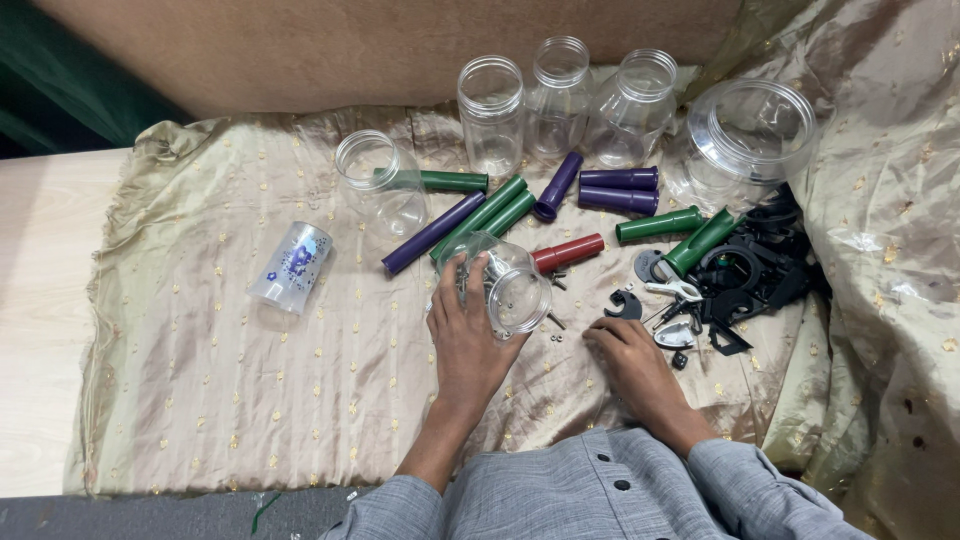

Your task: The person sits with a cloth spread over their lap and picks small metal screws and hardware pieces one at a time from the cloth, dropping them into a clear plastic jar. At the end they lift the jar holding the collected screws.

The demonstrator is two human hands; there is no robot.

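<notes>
On a pale gold cloth (220, 370) dotted with small gold motifs, the left hand (468, 335) wraps over a clear plastic jar (505, 282) that lies tipped on its side, mouth turned toward the lower right. The fingers curl around the jar wall in a closed grasp; small metal screws show through the plastic inside it. Just right of the jar mouth, a few loose screws (553, 322) lie on the cloth.

Right of the jar, the right hand (632, 360) rests palm down, fingers drawn loosely together, their tips touching the cloth near a small black curved part (624, 304). Whether the tips pinch anything cannot be determined.

Touching the jar on its upper right side lies a red tube (568, 252). Above the jar, green tubes (495, 213) and purple tubes (432, 233) lie scattered at angles, with two more purple tubes (618, 188) stacked side by side further right. Well to the right of the jar sits a pile of black plastic parts (760, 270) mixed with small white and metal pieces.

Beyond the tubes, three empty clear jars (560, 100) stand upright in a row, and a wider clear jar (745, 140) leans at the far right. Left of the held jar, another clear jar (380, 180) lies open, and further left a small clear container with a blue print (292, 266) lies on its side.
</notes>
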